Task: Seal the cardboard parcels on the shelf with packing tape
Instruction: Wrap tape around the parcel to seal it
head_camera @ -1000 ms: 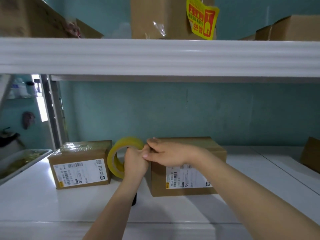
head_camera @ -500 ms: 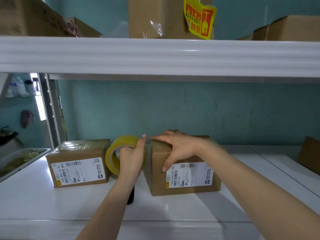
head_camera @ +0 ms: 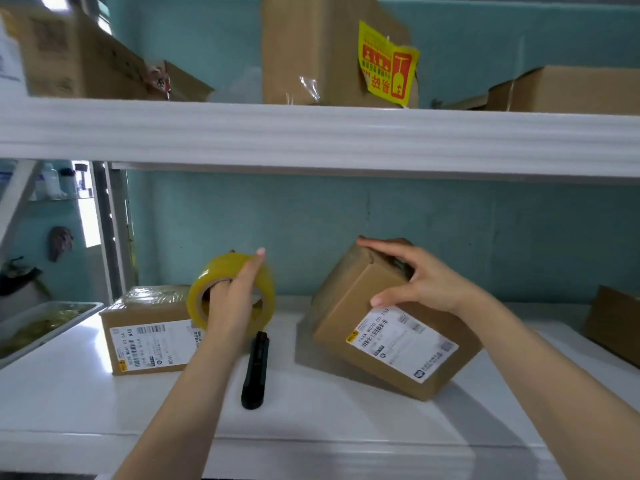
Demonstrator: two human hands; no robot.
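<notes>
My left hand (head_camera: 231, 301) grips a yellow roll of packing tape (head_camera: 266, 289), fingers through its core, held above the white shelf (head_camera: 311, 414). A cardboard parcel with a white label (head_camera: 391, 327) stands to the right, tilted up on one lower edge. My right hand (head_camera: 420, 284) holds its raised top corner, thumb on the front face and fingers over the top. A second labelled parcel (head_camera: 149, 336), its top covered in shiny tape, sits flat at the left behind the roll.
A black utility knife (head_camera: 255, 370) lies on the shelf between the two parcels. The upper shelf board (head_camera: 318, 133) runs overhead with several cardboard boxes on it. A brown box (head_camera: 614, 320) sits at the far right, a tray (head_camera: 38, 323) at the left.
My right hand has tipped the right parcel up onto an edge and drawn it to the right. My left hand with the tape roll has lifted slightly away from it, uncovering the knife.
</notes>
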